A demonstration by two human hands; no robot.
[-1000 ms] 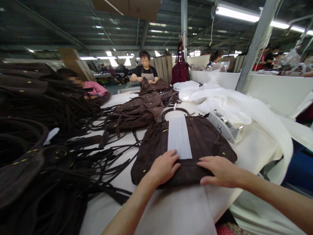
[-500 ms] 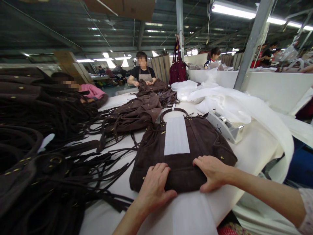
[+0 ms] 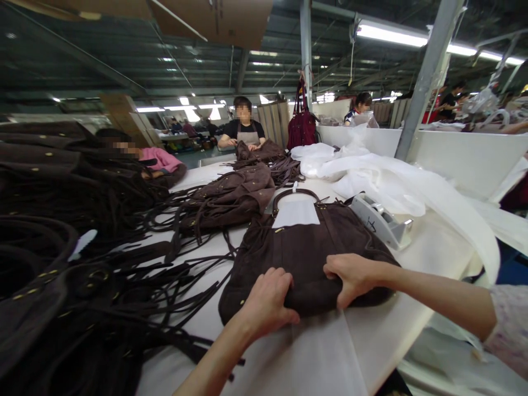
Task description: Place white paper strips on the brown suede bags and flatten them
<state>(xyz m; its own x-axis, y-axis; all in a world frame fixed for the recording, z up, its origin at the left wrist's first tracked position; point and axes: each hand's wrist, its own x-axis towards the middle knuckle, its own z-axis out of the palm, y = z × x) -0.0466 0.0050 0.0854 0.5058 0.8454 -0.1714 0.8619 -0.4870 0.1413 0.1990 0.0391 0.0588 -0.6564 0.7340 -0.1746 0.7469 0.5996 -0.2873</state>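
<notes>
A dark brown handbag [image 3: 305,250] lies flat in front of me, its looped handle [image 3: 295,192] pointing away. My left hand [image 3: 270,300] grips the near edge at the left, fingers on top and thumb at the lower side. Further right along the same edge, my right hand [image 3: 350,278] pinches the material with curled fingers. White paper [image 3: 297,213] lies on the bag by the handle. Beneath the bag's near side, a white sheet [image 3: 325,357] extends towards me.
Brown bags with long straps [image 3: 61,308] are heaped at the left, with more bags [image 3: 231,198] beyond. A tape dispenser [image 3: 381,220] stands at the bag's right. White wrapping sheet [image 3: 433,176] is bunched behind it. A co-worker [image 3: 243,132] handles a bag across the table [image 3: 437,242].
The white paper now shows shorter, its near end drawn back towards the handle. My hands still hold the bag's near edge, and my right hand's fingers are more curled.
</notes>
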